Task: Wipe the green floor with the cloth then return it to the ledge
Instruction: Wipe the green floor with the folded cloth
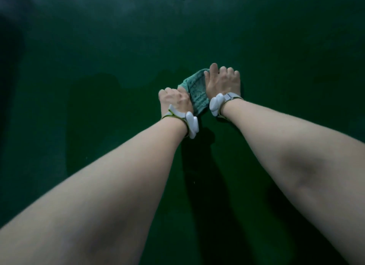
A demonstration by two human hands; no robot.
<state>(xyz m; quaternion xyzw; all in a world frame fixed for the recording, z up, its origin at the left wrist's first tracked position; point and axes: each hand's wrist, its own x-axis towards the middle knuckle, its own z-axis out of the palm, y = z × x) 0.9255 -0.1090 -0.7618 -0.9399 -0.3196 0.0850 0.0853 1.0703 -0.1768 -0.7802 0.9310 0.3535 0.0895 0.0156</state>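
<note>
Cloth (194, 91) lies on the green floor (98, 77). Your left hand (173, 99) grips its near edge, fingers curled. Your right hand (223, 83) presses its far side, fingers spread.

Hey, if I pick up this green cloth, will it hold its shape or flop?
Probably floppy: the cloth bunches where the left hand grips it. Its textured weave suggests it won't slide easily on the green floor. Likely light, since it looks thin.
</note>
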